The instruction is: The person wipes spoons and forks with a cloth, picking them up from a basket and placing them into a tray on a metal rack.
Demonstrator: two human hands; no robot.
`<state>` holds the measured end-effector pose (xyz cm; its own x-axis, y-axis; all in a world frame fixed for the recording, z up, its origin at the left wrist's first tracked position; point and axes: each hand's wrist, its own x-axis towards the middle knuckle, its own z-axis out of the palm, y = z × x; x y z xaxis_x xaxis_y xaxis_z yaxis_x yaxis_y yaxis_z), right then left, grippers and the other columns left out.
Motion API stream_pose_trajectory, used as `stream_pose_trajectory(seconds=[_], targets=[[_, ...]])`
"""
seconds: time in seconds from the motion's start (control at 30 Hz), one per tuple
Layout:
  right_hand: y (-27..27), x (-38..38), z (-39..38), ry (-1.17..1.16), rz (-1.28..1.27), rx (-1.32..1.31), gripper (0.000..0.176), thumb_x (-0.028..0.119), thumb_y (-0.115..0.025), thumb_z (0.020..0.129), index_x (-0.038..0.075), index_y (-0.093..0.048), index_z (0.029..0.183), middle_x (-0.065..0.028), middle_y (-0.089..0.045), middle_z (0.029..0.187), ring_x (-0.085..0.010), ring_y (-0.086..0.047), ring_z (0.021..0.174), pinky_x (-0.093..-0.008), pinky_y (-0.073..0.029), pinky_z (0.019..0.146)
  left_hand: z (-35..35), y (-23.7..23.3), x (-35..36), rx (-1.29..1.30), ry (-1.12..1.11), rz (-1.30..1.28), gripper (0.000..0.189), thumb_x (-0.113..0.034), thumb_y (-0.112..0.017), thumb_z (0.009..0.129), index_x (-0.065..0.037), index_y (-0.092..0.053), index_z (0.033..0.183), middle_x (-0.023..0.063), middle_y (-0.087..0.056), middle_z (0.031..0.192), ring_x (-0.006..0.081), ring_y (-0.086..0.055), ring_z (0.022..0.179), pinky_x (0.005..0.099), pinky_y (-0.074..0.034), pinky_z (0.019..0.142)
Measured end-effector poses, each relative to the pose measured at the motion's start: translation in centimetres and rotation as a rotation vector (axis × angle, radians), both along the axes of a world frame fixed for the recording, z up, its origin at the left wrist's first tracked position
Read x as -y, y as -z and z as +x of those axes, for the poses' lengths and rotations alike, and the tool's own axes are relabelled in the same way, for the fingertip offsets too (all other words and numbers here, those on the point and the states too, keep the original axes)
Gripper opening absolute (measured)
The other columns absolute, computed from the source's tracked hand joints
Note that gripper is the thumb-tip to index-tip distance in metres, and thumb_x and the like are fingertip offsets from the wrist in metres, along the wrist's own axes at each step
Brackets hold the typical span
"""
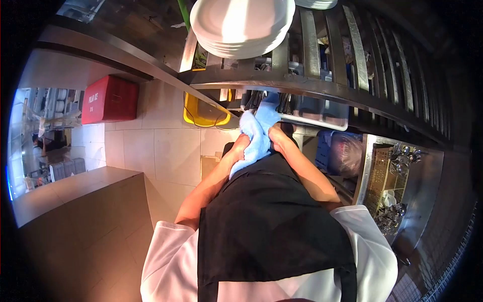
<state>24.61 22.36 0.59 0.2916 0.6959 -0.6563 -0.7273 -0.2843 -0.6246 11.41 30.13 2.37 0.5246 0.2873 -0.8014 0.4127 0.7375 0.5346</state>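
Head camera shows a light blue cloth [258, 140] bunched in folds.

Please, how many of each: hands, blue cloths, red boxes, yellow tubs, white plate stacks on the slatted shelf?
Hands: 2 (left hand, right hand)
Blue cloth: 1
Red box: 1
Yellow tub: 1
White plate stacks: 2, one cropped
Total: 7
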Motion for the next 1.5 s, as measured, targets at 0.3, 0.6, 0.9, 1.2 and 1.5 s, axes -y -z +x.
stream_pose_trajectory(seconds=[0.3, 0.6, 0.9, 1.2, 1.5], targets=[[-5.3, 0.9, 0.2, 0.137, 0.119, -0.269, 0.039, 0.034, -0.052, 0.100, 0.005, -0.062, 0.123, -0.0098, -0.065, 0.119, -0.0177, -0.063, 0.103, -0.0339, -0.051, 0.088, 1.0, -0.9, 1.2, -0.034, 0.026, 0.382, 0.043, 0.001, -0.038, 0.081, 0.007, -0.061, 0.116, 0.0156, -0.068, 0.103, 0.0271, -0.068, 0.090, 0.0380, -0.055, 0.074], [5.7, -5.8, 4.3, 0.150, 0.054, -0.033, 0.024, 0.016, -0.054, 0.089, -0.001, -0.070, 0.091, -0.0125, -0.070, 0.087, -0.0244, -0.068, 0.073, -0.0404, -0.056, 0.070, 0.0, 4.3, -0.8, 0.022, -0.037, 0.472, 0.033, -0.009, -0.043, 0.084, 0.008, -0.065, 0.102, 0.0175, -0.068, 0.099, 0.0263, -0.067, 0.090, 0.0368, -0.052, 0.080], [4.1, -1.8, 1.6, 0.053, 0.077, -0.247, 0.037, 0.029, -0.053, 0.099, 0.000, -0.061, 0.120, -0.0127, -0.068, 0.109, -0.0249, -0.070, 0.091, -0.0394, -0.058, 0.081, -0.5, 1.2, 1.6, 0.143, -0.121, 0.315, 0.039, -0.020, -0.039, 0.089, 0.006, -0.063, 0.106, 0.0219, -0.066, 0.110, 0.0304, -0.064, 0.104, 0.0403, -0.051, 0.091], [2.4, -3.3, 5.2, 0.054, 0.105, -0.291, 0.027, 0.019, -0.052, 0.096, -0.002, -0.065, 0.108, -0.0138, -0.070, 0.094, -0.0263, -0.071, 0.081, -0.0413, -0.061, 0.071, -1.7, 8.3, -2.0, 0.138, 0.344, 0.851, 0.045, -0.026, -0.036, 0.093, 0.004, -0.065, 0.110, 0.0229, -0.066, 0.111, 0.0309, -0.063, 0.106, 0.0420, -0.049, 0.094], [-0.6, 0.4, 3.9, 0.062, 0.023, 0.057, 0.031, 0.028, -0.059, 0.096, 0.002, -0.065, 0.111, -0.0105, -0.069, 0.104, -0.0224, -0.069, 0.091, -0.0359, -0.057, 0.081, -2.8, 6.5, -1.4, 0.342, -0.135, 0.246, 0.048, -0.035, -0.039, 0.098, -0.003, -0.053, 0.131, 0.0115, -0.061, 0.125, 0.0234, -0.061, 0.110, 0.0395, -0.050, 0.095]])
